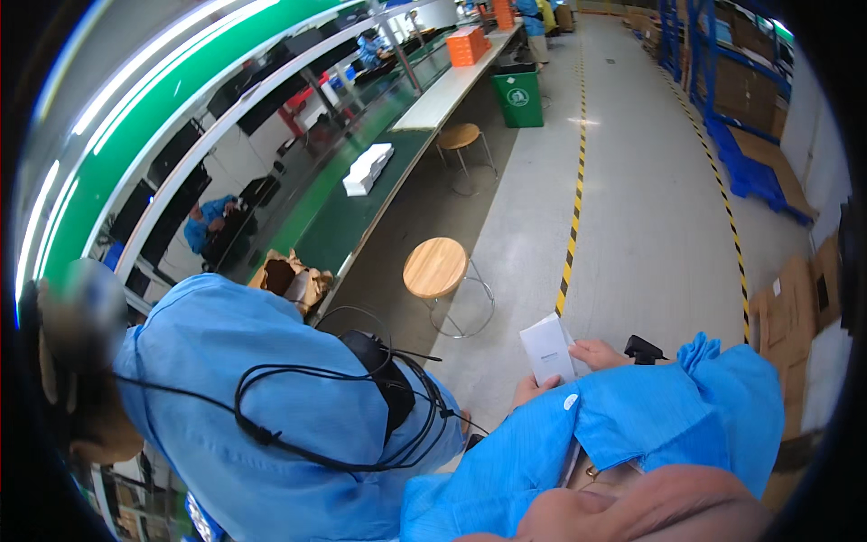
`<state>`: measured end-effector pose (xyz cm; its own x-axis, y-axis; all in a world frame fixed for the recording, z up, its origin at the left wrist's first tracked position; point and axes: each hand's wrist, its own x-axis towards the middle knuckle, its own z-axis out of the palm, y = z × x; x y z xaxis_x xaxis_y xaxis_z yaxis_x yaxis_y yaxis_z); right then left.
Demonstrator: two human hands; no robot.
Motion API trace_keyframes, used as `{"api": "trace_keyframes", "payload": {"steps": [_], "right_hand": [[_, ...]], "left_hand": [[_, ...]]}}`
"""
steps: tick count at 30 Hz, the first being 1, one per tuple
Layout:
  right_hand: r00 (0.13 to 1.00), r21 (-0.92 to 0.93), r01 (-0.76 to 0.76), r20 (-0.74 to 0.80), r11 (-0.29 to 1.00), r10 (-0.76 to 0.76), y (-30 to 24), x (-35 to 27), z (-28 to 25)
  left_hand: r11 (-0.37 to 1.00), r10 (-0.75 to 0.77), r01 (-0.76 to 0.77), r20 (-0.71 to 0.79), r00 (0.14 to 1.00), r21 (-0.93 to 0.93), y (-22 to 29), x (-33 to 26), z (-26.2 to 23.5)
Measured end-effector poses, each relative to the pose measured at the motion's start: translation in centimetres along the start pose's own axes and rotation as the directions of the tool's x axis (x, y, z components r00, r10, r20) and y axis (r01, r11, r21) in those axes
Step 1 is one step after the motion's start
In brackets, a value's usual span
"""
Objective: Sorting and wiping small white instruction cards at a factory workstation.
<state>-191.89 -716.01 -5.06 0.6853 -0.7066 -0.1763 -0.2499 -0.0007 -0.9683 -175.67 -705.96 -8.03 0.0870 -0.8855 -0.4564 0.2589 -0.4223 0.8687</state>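
Observation:
Both of my hands hold a small white box in front of my chest. My left hand grips its lower edge and my right hand holds its right side. Both arms are in blue sleeves. A small black object shows just right of my right hand; what it is, I cannot tell. A co-worker in a blue coat stands close on my left, with a black device and looped cables on the back.
A round wooden stool stands ahead, a second one farther on. A long green workbench carries white boxes. A green bin, orange crates, striped floor tape and flat cardboard are also in view.

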Motion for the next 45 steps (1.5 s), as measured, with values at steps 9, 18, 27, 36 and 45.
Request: {"api": "trace_keyframes", "payload": {"steps": [9,18,27,36,45], "right_hand": [[0.909,0.133,-0.142,0.411,0.981,0.076,-1.9,16.7,0.3],[0.656,0.154,-0.108,0.753,0.982,-0.046,-6.5,34.4,1.2],[0.542,0.117,-0.187,0.84,0.975,0.003,-6.0,43.7,1.5],[0.613,0.148,-0.078,0.787,0.986,-0.069,-8.9,52.4,6.5],[0.724,0.086,0.063,0.682,0.994,-0.104,-14.1,62.3,17.5]], "left_hand": [[0.91,0.146,-0.208,-0.193,0.97,-0.36,5.8,5.1,-5.0],[0.926,0.103,-0.323,-0.693,0.713,-0.194,11.7,13.2,-8.4],[0.912,-0.025,-0.317,-0.809,0.588,-0.258,16.4,18.7,-10.0],[0.856,-0.037,-0.369,-0.756,0.653,-0.361,18.5,23.1,-21.1],[0.943,0.134,-0.311,-0.713,0.688,-0.123,23.8,22.5,-38.4]]}}
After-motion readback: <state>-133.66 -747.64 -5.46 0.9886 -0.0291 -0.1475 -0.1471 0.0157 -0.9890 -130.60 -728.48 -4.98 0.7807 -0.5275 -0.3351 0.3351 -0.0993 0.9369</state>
